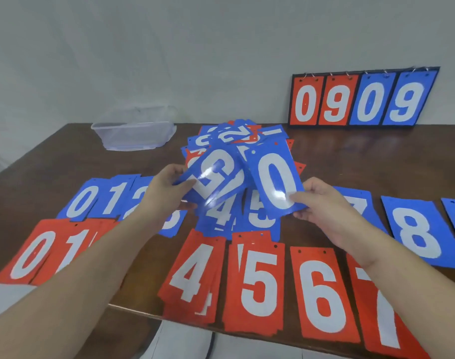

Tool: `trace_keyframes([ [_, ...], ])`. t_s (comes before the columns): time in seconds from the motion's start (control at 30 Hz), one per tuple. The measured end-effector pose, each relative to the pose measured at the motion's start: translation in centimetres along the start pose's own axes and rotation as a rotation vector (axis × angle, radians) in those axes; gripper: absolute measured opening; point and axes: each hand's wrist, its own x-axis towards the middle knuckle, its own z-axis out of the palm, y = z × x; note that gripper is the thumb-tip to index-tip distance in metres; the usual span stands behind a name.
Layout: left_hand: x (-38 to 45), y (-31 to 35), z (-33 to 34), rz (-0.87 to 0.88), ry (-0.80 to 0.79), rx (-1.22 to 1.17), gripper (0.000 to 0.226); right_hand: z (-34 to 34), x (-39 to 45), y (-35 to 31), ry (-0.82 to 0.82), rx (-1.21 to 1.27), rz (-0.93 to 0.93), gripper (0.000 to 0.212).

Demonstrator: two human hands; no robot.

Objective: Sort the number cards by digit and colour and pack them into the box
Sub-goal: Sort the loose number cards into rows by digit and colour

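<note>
left hand (167,189) pinches a few tilted glossy blue plastic number cards (216,177); right hand (322,203) pinches a blue "0" card (274,177). both are held above the dark wooden table (350,156), with the clear plastic box (134,134) at its far left.

Looks like a plain indoor room, can't pin down what kind: bare pale wall (169,47), dark wooden desk (350,156), flip scoreboard (361,99) leaning against the wall.
</note>
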Motion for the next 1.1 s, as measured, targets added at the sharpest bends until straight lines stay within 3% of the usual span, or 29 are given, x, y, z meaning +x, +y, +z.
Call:
trace_keyframes([
  [0.07,0.4,-0.8,-2.6,-0.012,-0.006,-0.029,0.010,2.2,0.4,-0.2,-0.002,-0.015,0.012,0.020],
  [0.2,1.0,-2.9,-9.8,0.004,0.017,-0.033,0.007,8.1,1.3,-1.2,-0.134,0.081,0.021,0.048],
  [0.37,0.8,-6.2,-19.2,0.006,0.116,-0.044,0.012,16.6,3.0,-2.0,-0.154,0.048,0.083,0.009],
  [0.6,-1.2,-9.6,-28.6,-0.074,0.311,-0.091,0.017,27.1,4.6,-2.8,-0.213,-0.113,-0.025,0.011],
  [0.8,-3.2,-11.7,-33.6,-0.095,0.421,-0.247,0.015,34.3,5.6,-4.3,-0.281,-0.191,-0.055,0.058],
  [0.87,-3.8,-12.3,-34.9,-0.111,0.414,-0.327,0.009,36.3,6.0,-4.6,-0.282,-0.225,-0.051,0.049],
  [0.97,-4.7,-12.9,-36.6,-0.140,0.416,-0.415,0.007,39.7,6.7,-5.3,-0.297,-0.236,-0.010,0.007],
  [1.1,-5.1,-13.8,-38.4,-0.176,0.433,-0.464,0.020,44.0,7.3,-6.3,-0.340,-0.271,0.039,0.011],
])
